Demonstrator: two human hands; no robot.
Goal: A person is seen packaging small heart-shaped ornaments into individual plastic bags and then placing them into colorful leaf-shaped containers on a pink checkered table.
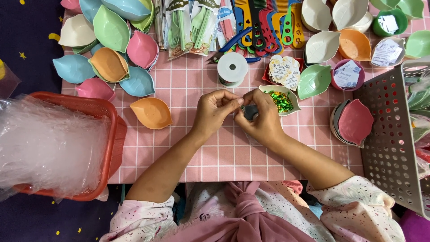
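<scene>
Where heart-shaped labels (285, 71) lie, both hands (239, 114) pinching perhaps green foil (281, 100)

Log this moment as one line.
left hand: pinching small item | right hand: gripping dark object | beside: leaf dish of green strips

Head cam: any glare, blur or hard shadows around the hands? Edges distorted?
Head view: light is even and soft, with only faint shadows under the left hand and right hand; both are sharp, no motion blur. Mild sheen on the clear plastic bags in the red basket. The grey perforated basket at the right edge looks stretched, which suggests wide-angle distortion.
</scene>
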